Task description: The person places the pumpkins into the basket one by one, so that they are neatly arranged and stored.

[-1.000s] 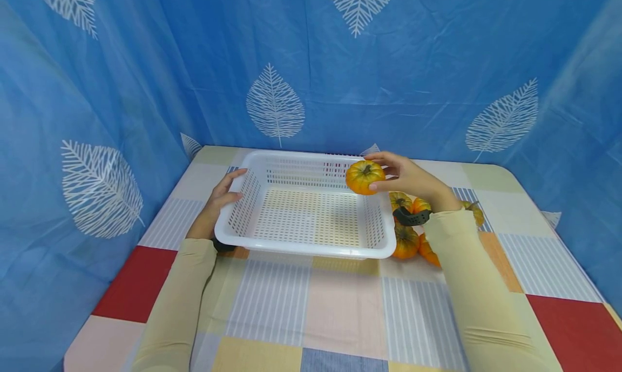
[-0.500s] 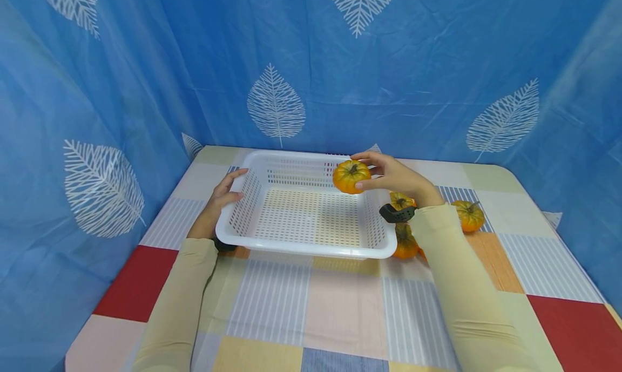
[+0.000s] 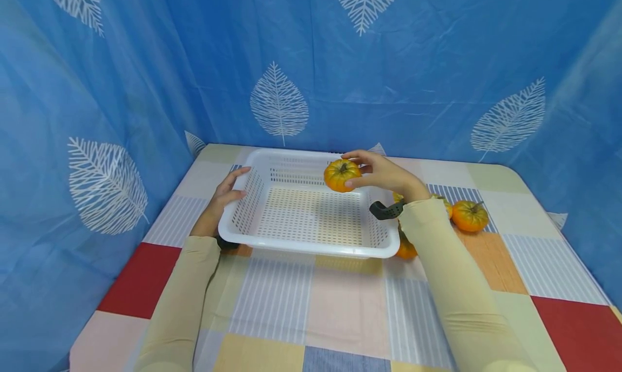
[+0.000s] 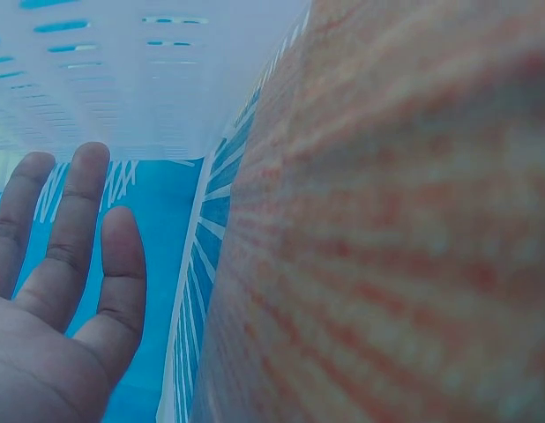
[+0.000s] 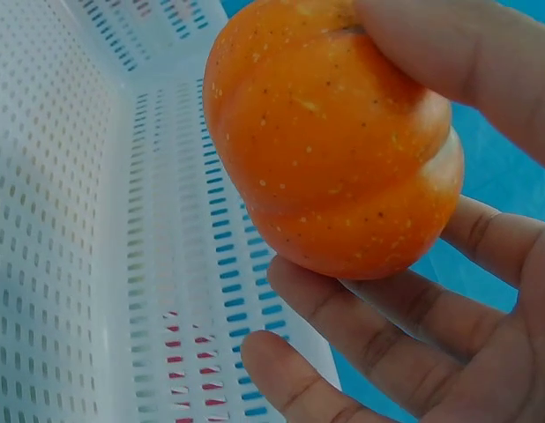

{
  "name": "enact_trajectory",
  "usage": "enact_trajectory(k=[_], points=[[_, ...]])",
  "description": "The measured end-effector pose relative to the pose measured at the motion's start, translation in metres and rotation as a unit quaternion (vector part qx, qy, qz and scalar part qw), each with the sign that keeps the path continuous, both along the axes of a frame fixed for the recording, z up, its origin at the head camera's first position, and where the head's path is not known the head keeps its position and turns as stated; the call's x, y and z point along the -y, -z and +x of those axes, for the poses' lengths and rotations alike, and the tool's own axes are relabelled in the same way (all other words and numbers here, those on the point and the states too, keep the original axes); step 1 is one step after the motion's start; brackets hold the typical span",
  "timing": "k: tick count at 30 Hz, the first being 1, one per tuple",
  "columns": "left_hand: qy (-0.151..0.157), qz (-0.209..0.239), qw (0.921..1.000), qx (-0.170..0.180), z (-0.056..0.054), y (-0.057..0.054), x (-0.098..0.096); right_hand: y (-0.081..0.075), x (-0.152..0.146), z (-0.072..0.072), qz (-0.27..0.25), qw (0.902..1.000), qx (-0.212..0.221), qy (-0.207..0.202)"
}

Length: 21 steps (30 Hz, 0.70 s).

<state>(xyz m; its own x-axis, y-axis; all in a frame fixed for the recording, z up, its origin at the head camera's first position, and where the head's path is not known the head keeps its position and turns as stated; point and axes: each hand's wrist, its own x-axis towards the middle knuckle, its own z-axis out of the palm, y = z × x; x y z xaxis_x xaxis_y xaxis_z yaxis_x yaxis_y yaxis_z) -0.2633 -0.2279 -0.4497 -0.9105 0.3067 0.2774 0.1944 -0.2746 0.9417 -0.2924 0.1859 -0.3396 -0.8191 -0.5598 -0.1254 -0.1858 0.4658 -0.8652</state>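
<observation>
My right hand (image 3: 381,173) holds a small orange-yellow pumpkin (image 3: 342,175) between thumb and fingers, over the back right part of a white plastic basket (image 3: 311,250). In the right wrist view, the pumpkin's smooth orange underside (image 5: 325,150) shows, with the thumb above and fingertips beneath it. At the basket's left end, my left hand (image 3: 220,203) rests with its index fingertip and thumb at the rim. The left wrist view shows its fingers (image 4: 83,203) extended and nearly straight beside the slotted wall (image 4: 105,97). The basket has nothing lying in it.
Just right of the basket, several more pumpkins sit on the patchwork tablecloth (image 3: 345,312), partly hidden by my right arm; one pumpkin (image 3: 470,216) lies farther right. A blue curtain (image 3: 379,91) with white leaf prints hangs behind the table.
My right hand has carried the pumpkin leftward, from the basket's right rim to farther over the basket. More of the pumpkins right of the arm show now. The left hand stays at the rim.
</observation>
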Motion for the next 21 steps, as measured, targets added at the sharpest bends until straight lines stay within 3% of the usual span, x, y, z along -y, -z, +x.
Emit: enact_trajectory(k=[21], points=[[0.005,0.014,0.9998,-0.014,-0.001,0.000,0.000,0.005,0.037,-0.011,0.004,0.9997,-0.005,-0.022]])
